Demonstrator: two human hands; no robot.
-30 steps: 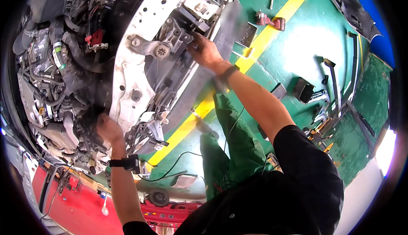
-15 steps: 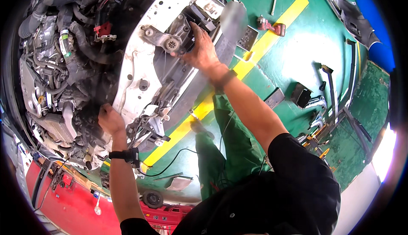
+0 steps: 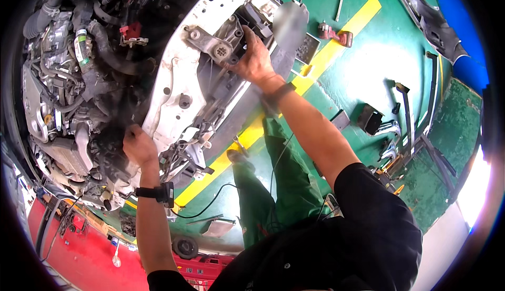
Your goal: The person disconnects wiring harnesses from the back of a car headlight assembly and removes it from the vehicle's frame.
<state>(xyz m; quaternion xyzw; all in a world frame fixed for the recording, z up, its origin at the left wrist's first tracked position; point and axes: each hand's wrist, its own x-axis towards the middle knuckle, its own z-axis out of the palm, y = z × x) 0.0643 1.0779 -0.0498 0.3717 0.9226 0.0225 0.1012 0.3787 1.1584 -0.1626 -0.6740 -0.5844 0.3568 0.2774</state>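
A white metal radiator support (image 3: 176, 80) slants across the front of a car's open engine bay. At its lower edge, my left hand (image 3: 140, 144) is closed around the metal, with its fingertips tucked out of sight. Farther up, my right hand (image 3: 255, 62) grips the support's front side beside a grey metal bracket (image 3: 221, 51). Its fingers point upward and the thumb rests under the bracket. Below my hands, wiring and small brackets (image 3: 192, 146) hang off the support. Behind it lie the engine's hoses (image 3: 108, 54) and a red connector (image 3: 131, 30).
On the green floor lie a red cordless impact driver (image 3: 335, 34), a metal bar (image 3: 340, 6), a shallow tray (image 3: 307, 48) and a black box (image 3: 371, 119). Trim pieces (image 3: 434, 22) lie at the far right. A black cable (image 3: 210, 204) runs from my left wrist.
The radiator support has shifted slightly right, away from the engine, and both hands have moved along with it. Their hold looks the same.
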